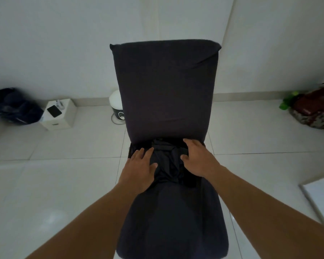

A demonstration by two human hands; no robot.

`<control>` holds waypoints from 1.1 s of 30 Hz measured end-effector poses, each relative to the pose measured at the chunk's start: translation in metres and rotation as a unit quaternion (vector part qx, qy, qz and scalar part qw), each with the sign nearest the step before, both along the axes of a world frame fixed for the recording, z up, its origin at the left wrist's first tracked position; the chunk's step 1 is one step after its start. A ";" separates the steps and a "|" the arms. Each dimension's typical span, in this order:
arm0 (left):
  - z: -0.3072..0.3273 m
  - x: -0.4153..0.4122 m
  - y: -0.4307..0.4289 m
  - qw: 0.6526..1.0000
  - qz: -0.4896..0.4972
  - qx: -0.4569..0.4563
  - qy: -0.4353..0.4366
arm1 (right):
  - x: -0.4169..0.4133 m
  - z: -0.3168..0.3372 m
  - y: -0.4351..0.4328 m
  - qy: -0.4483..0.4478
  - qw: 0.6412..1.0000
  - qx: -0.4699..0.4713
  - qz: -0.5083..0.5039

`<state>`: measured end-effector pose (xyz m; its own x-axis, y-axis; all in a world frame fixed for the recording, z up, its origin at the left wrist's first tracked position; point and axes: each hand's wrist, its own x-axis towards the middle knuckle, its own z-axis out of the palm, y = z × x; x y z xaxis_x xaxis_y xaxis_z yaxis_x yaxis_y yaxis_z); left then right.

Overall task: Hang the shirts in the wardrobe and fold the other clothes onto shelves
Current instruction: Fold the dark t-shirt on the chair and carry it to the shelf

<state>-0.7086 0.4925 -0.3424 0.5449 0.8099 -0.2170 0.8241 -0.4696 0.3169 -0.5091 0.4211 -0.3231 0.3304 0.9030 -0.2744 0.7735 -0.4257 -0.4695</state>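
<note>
Here, a crumpled black garment lies at the far end of the seat of the dark chair, against its backrest. The left hand and right hand rest flat on its left and right sides, fingers straight and spread.

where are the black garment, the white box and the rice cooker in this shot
black garment [168, 162]: head view, on its crumpled middle
white box [67, 115]: head view, on the bare face right of the phone
rice cooker [114, 100]: head view, on its white domed lid
</note>
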 end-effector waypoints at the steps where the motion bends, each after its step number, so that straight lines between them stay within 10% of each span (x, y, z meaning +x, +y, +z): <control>1: -0.017 0.007 0.008 1.000 0.006 -0.010 -0.006 | 0.002 -0.020 0.012 0.006 1.000 -0.009 0.001; 11: -0.122 0.070 0.049 0.963 0.201 -0.127 -0.128 | 0.012 -0.145 0.070 0.033 0.999 0.008 -0.021; 20: -0.086 0.058 0.063 0.893 0.285 -0.179 -0.298 | -0.001 -0.108 0.082 0.130 0.987 0.054 -0.078; 28: 0.029 0.049 0.092 0.779 0.284 -0.385 -0.405 | -0.015 -0.004 0.088 0.494 0.862 0.045 -0.106; 33: 0.077 0.037 0.092 0.853 0.169 -0.324 -0.373 | -0.010 0.037 0.072 0.635 0.748 0.063 -0.182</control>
<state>-0.6712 0.5848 -0.2651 0.4862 0.7901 -0.3733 0.3326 0.2277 0.9152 -0.5188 0.4927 -0.2857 0.1062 0.8616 -0.4964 -0.4863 -0.3904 -0.7817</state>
